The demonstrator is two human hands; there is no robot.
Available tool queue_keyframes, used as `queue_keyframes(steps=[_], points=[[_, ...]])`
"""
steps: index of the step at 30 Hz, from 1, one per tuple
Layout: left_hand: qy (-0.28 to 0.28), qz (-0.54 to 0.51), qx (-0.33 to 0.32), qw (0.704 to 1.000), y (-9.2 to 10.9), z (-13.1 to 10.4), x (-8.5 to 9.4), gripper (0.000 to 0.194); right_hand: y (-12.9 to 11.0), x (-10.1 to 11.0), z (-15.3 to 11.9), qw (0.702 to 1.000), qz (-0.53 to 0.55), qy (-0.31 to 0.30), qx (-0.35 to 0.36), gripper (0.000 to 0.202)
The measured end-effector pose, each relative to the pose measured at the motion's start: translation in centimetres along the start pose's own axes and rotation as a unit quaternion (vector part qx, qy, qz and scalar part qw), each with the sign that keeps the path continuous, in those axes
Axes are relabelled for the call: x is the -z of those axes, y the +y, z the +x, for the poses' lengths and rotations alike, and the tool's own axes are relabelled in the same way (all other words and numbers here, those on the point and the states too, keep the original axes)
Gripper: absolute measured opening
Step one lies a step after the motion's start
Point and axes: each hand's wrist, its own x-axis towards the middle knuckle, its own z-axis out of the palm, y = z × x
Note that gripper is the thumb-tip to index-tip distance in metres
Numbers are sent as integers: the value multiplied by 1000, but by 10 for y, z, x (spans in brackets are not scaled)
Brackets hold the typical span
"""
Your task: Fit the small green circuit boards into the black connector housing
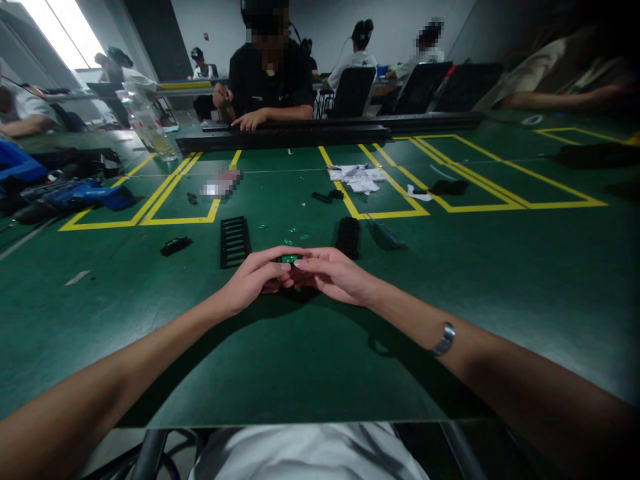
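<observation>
My left hand (255,275) and my right hand (333,270) meet over the near middle of the green table (300,360). Between them they hold a small black part with a green board (290,259) in it; both thumbs press at its near side. Several small green pieces (291,241) lie just beyond my fingers. To the left of them stands a black slotted rack (235,241); on the right is a black ridged block (349,237). A black and green part (176,246) lies farther left. The underside of the held part is hidden by my fingers.
A long black rail (285,138) crosses the far side, with a person (270,73) behind it. A bottle (150,127) and blue tools (95,195) are at the left. White crumpled paper (357,177) and a clear bag (384,233) lie right of centre.
</observation>
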Motion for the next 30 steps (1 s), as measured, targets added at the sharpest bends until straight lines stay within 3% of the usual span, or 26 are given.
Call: queue_keyframes(steps=[11, 23, 26, 30], points=[[-4, 90, -31, 995, 10, -1, -5, 47, 2, 1, 2, 1000, 21, 10, 7, 24], [-2, 115, -74, 991, 12, -2, -8, 41, 2, 0, 2, 1000, 6, 10, 13, 25], [26, 170, -126, 977, 10, -4, -9, 40, 2, -1, 2, 1000, 7, 13, 24, 22], [90, 307, -207, 924, 10, -8, -10, 38, 0, -4, 1, 999, 2, 8, 31, 25]])
